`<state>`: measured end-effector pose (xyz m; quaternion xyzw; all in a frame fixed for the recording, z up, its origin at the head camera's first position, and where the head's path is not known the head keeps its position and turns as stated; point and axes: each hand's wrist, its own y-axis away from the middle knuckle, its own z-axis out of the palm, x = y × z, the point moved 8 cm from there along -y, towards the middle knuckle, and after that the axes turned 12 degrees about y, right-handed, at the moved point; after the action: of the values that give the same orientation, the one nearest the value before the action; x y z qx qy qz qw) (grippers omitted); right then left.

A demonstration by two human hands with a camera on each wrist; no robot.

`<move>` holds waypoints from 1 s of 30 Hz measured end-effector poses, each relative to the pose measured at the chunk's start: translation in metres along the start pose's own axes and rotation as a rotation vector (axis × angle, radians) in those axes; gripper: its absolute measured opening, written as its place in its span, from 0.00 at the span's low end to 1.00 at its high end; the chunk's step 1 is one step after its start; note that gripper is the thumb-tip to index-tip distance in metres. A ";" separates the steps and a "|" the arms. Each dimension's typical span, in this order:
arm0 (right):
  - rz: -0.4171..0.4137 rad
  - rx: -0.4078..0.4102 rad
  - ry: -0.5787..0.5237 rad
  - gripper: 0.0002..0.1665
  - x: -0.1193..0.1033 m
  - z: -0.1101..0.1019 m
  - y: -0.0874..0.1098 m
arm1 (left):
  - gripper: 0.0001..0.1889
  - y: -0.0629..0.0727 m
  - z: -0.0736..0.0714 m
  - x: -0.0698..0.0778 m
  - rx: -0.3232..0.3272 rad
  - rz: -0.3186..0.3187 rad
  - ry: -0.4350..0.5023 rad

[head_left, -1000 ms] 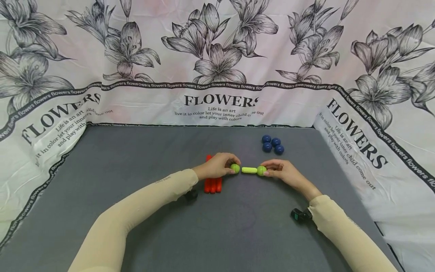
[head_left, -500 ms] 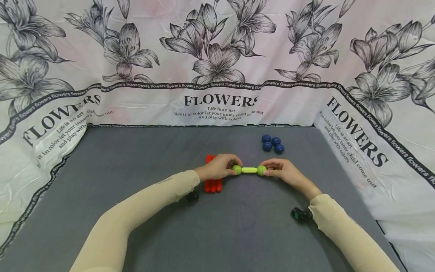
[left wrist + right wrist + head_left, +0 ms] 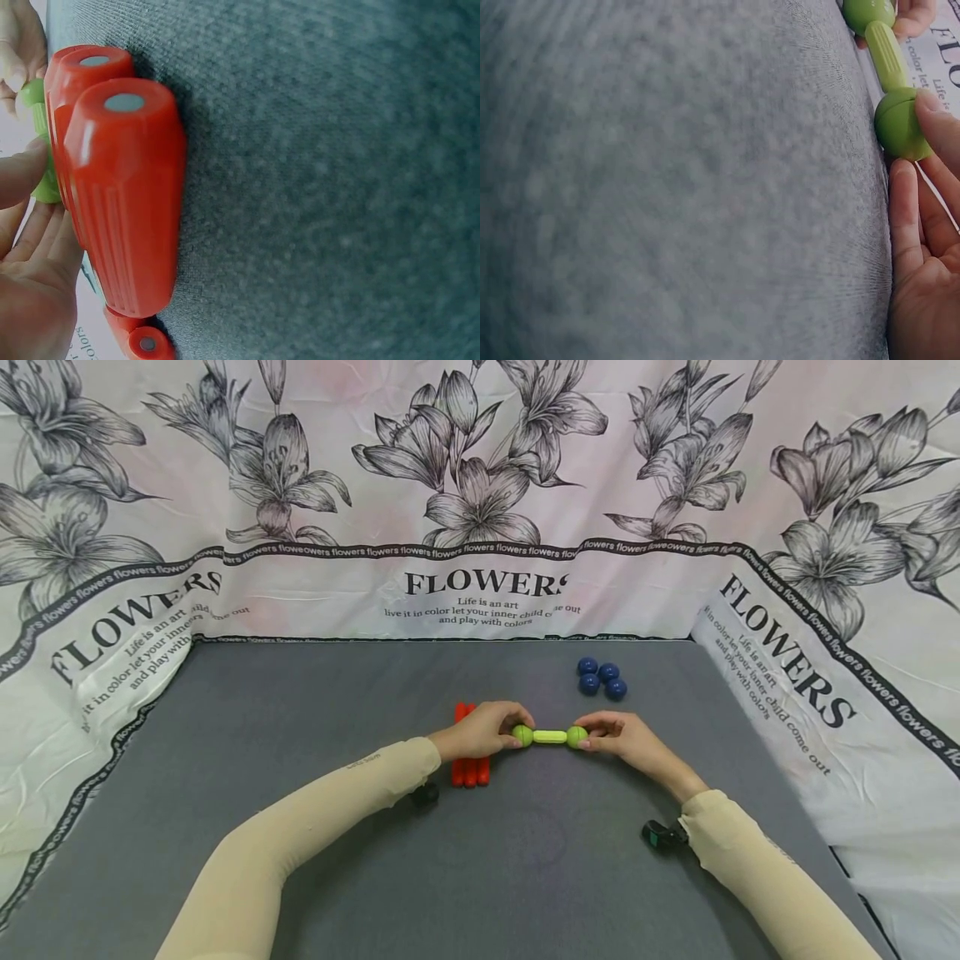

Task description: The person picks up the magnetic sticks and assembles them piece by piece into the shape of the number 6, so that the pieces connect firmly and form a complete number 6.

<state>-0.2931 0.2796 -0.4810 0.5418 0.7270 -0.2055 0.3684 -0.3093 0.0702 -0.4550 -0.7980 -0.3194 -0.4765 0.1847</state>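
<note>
A yellow-green rod (image 3: 550, 737) lies crosswise between two green balls, forming a dumbbell shape. My left hand (image 3: 483, 727) pinches the left green ball (image 3: 523, 736) between thumb and fingers. At the other end, the right hand (image 3: 626, 740) pinches the right green ball (image 3: 577, 737). In the right wrist view both balls touch the rod's ends, and a seam line runs round the nearer ball (image 3: 900, 124). Red rods (image 3: 124, 195) with grey round spots on their ends lie side by side under and beside my left hand, which partly hides them in the head view.
Several dark blue balls (image 3: 600, 679) sit grouped on the grey table (image 3: 360, 893), beyond the right hand. A flower-printed white cloth (image 3: 480, 602) stands behind the table and along its sides. Black wrist cameras (image 3: 663, 835) hang beneath both wrists.
My left hand has moved slightly right, bringing its green ball against the rod's left end, where a gap showed a second ago. The right hand stays in place.
</note>
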 end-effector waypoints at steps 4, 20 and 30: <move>0.005 -0.001 0.004 0.22 0.001 0.000 0.000 | 0.15 0.000 0.000 -0.002 -0.001 0.005 0.001; -0.003 -0.001 0.019 0.21 0.001 0.000 0.000 | 0.15 0.001 0.000 -0.001 0.004 -0.003 -0.014; 0.001 -0.004 0.014 0.21 0.000 0.000 0.000 | 0.20 0.011 -0.033 0.006 0.102 -0.012 0.048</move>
<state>-0.2934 0.2792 -0.4814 0.5429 0.7296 -0.1998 0.3646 -0.3210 0.0445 -0.4341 -0.7739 -0.3435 -0.4800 0.2298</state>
